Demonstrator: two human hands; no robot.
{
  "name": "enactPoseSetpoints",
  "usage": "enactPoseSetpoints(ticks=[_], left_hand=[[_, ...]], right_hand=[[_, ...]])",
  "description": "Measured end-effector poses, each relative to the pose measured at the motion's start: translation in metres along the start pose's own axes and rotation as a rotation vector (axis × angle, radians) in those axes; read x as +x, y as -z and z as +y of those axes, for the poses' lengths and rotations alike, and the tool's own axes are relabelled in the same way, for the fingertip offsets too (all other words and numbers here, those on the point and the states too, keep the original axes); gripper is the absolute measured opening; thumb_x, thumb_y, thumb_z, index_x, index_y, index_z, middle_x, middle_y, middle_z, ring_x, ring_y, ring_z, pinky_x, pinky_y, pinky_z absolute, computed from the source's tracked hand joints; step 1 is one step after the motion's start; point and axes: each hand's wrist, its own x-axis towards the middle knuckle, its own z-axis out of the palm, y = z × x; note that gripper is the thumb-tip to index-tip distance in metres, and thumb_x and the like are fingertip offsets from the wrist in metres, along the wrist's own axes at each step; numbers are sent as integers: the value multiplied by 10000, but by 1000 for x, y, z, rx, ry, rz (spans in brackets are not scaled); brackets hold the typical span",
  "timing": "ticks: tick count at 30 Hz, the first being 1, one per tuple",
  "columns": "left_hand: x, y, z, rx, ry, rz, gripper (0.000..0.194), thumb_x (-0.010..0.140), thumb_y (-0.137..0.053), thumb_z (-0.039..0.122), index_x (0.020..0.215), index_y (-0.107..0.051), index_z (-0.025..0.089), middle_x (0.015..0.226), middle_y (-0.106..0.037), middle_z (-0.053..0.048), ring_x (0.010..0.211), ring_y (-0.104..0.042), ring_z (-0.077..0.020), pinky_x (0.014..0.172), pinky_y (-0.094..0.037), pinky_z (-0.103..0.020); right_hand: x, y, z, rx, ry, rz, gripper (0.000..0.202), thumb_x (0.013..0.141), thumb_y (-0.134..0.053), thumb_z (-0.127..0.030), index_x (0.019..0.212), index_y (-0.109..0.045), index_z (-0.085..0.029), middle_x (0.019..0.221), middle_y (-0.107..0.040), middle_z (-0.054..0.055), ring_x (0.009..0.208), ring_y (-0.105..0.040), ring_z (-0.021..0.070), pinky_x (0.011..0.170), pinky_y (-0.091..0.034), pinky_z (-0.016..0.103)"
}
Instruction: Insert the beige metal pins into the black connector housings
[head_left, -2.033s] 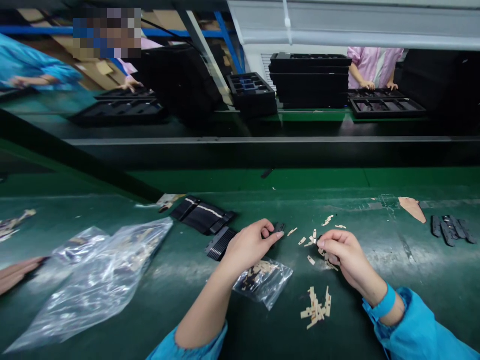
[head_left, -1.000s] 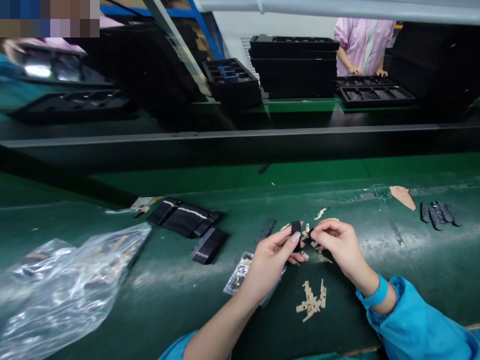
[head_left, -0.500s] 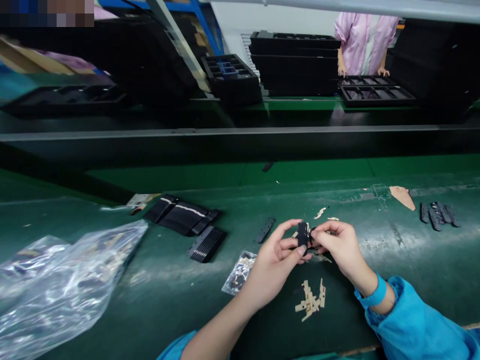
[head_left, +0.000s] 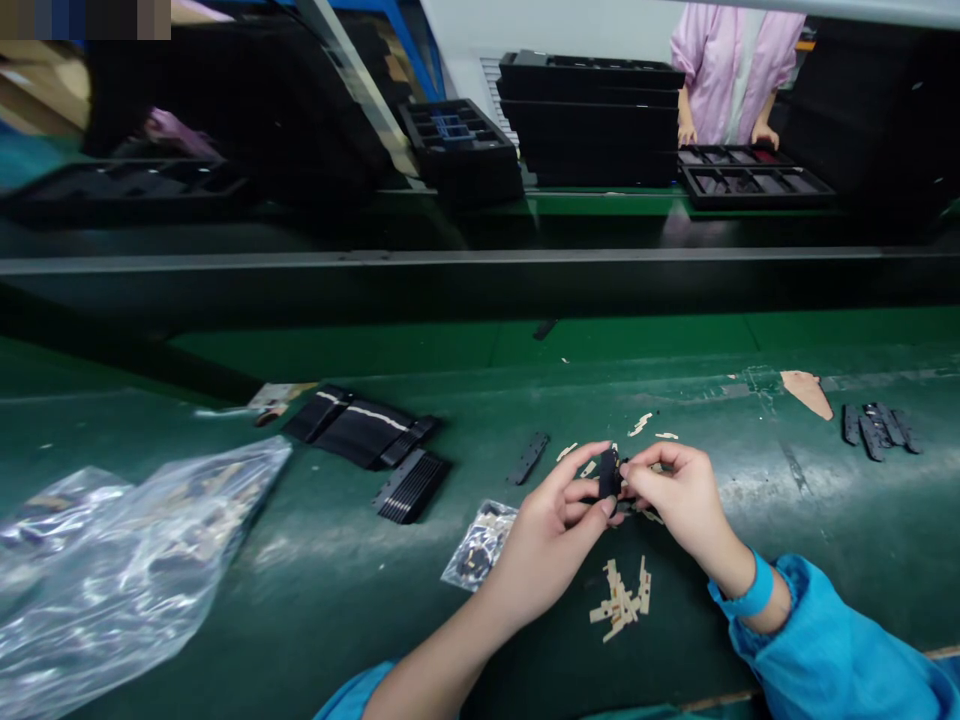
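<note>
Turned edgewise since earlier: black oblong plastic piece (head_left: 609, 473), pinched by left hand (head_left: 559, 535); right hand (head_left: 679, 487) pinched narrow at its right edge, contents unclear; likely fitting, needing alignment.

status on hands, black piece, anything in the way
Left hand: holding black piece. Right hand: at its edge, grip unclear. Loose pale strips around; no clear obstruction.

The held piece (head_left: 610, 474) is black, the strips (head_left: 621, 604) at its six o'clock cream, the sleeve (head_left: 840, 635) at four o'clock blue (wristband (head_left: 753, 588) too), the tabletop (head_left: 337, 620) green.
</note>
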Motion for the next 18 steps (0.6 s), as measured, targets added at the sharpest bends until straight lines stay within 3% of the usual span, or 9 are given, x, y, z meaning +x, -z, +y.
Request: enactPoseSetpoints(ticks=[18], left_hand=[[-2,3,-3,173,-69,-24,508,952,-629,244,1448,-520,235,959,-758,-15,876,-765,-193,845,-560,-289]], right_hand=[[1,0,1,-24,17,14,121,640,-773,-274,624,-702,-177,583,-724,35,502,-643,160,463,-513,227]])
